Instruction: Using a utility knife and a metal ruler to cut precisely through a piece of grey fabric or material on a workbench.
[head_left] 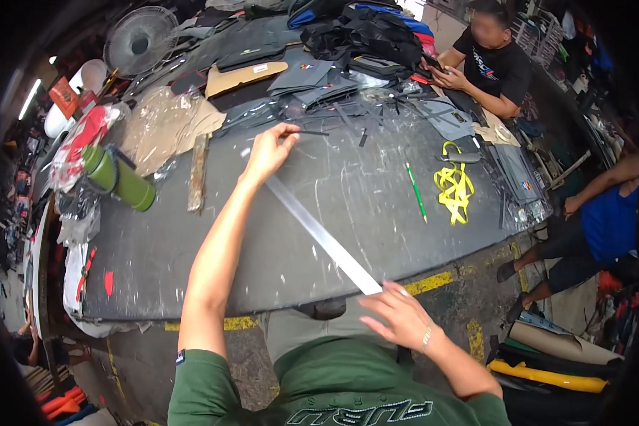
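Two bare hands work over one dark counter [298, 273]. The left hand [266, 155], stretched toward the middle, has its fingers pinched narrow on one thin black strip [312, 133], which points rightward above the surface; one shorter black piece [363, 137] lies just beyond its tip. A single silver straightedge [323, 240] runs slantwise from below the left wrist to the near edge, where the right hand [402, 314] is, its fingers loosely spread and the thumb apart; I cannot tell whether they touch the straightedge's end. To the right lie one green pencil [416, 192] and one tangled yellow strap [453, 193]. On the left are one green bottle [124, 179], one wooden stick [198, 174] and one small red scrap [108, 282]. One fan [140, 42] stands at the far left. Two other people show at the right: one in black [495, 67], one in blue [609, 224].
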